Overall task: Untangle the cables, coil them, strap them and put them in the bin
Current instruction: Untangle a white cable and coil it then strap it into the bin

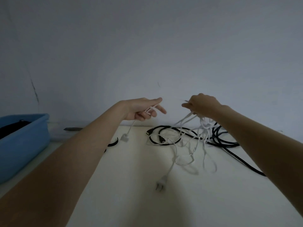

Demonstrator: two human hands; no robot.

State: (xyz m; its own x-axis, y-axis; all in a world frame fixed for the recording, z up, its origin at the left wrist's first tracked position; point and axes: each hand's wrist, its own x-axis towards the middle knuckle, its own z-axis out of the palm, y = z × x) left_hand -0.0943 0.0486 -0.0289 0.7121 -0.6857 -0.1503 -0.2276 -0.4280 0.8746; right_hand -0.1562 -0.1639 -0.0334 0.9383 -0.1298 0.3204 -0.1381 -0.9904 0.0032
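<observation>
left hand [144, 110] pinches white cable [173, 154] end, connector dangling. right hand [202, 104] grips raised white bunch over black cable [219, 141]. tangle hangs right, nearer right hand. bin [24, 141] far left.

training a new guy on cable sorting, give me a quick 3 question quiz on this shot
1. True or false: the blue bin sits on the person's right.
2. What colour are the cables that the right hand lifts?
3. The two-pin plug lies: A) in the bin B) on the table C) in the left hand

Key: 1 false, it is on the left. 2 white. 3 B.
</observation>
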